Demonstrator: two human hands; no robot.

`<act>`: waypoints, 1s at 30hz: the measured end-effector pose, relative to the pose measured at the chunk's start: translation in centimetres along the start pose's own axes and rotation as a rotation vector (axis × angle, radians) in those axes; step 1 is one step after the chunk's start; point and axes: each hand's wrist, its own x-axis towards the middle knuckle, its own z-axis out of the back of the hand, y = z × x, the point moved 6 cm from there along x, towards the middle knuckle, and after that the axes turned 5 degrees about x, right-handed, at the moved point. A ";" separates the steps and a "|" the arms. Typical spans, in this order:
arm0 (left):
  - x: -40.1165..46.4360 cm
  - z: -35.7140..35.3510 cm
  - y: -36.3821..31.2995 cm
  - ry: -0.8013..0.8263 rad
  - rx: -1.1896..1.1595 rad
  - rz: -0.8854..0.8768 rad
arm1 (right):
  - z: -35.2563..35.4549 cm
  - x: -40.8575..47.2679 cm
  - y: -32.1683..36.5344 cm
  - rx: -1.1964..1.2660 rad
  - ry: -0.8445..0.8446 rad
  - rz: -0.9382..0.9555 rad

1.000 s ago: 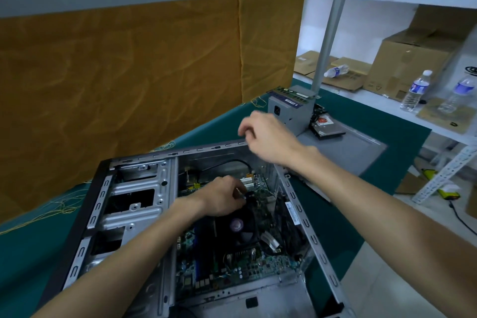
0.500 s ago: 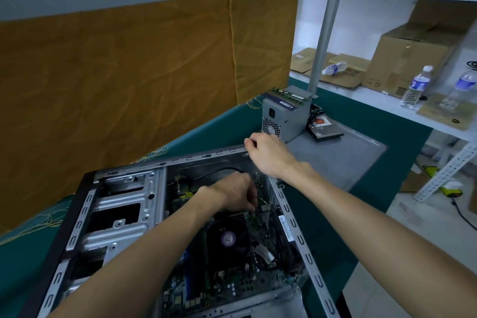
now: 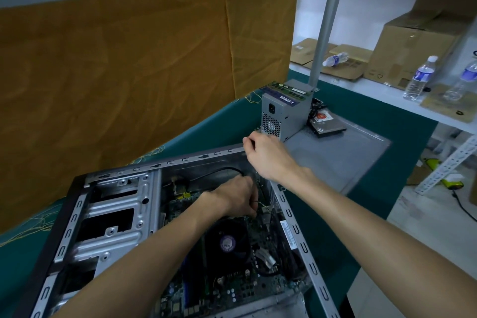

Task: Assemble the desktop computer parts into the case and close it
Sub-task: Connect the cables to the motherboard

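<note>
Seating a part near the case (image 3: 296,219) rear: left hand (image 3: 238,197) fingers curled on something hidden, right hand (image 3: 267,156) pinching the rim corner; power supply (image 3: 280,113) likely next.

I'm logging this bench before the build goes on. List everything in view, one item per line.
computer case: one, grey and black, open, lying on the table.
motherboard: one, dark green, inside the case.
cooler fan: one, black, on the motherboard.
power supply: one, grey, standing behind the case.
memory sticks: two or so, green, on top of the power supply.
hard drive: one, silver, on the side panel.
side panel: one, grey, flat on the table.
table cover: one, teal.
water bottles: three, clear, on the shelf.
cardboard boxes: several, brown, on the shelf.
left hand: inside the case, pinching thin wires.
right hand: curled at the case's far corner.
</note>
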 end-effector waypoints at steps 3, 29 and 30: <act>0.0 0.2 0.0 0.006 -0.006 0.021 | -0.1 0.1 -0.1 -0.008 -0.020 0.010; -1.7 0.0 1.2 -0.120 -0.090 0.102 | 0.2 -0.1 -0.3 0.057 -0.023 -0.019; -2.2 0.1 1.5 -0.129 -0.088 0.111 | 0.2 -0.1 -0.3 0.060 -0.021 -0.021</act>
